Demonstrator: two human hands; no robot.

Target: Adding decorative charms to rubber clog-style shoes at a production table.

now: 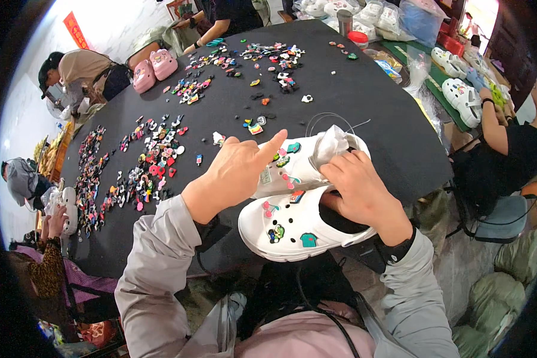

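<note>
Two white clogs lie side by side at the near edge of the table. The near clog [280, 230] carries charms: a teal shirt [308, 240], pink cherries [270, 208], a green-and-dark figure and an orange-and-blue piece. My right hand [359, 190] grips it at the opening, thumb inside, fingers reaching over to the far clog's rim. Crumpled clear wrapping [333, 145] fills the far clog [304, 164], which has similar charms. Over that clog's toe is my left hand [230, 170], index finger stretched out, other fingers curled; its thumb is hidden.
Heaps of small charms [155, 158] cover the black table [364, 89]. Pink clogs [155, 68] stand at the far left. A thin clear loop lies behind the far clog. People work at left, back and right; a white clog [461, 98] rests near the right-hand person.
</note>
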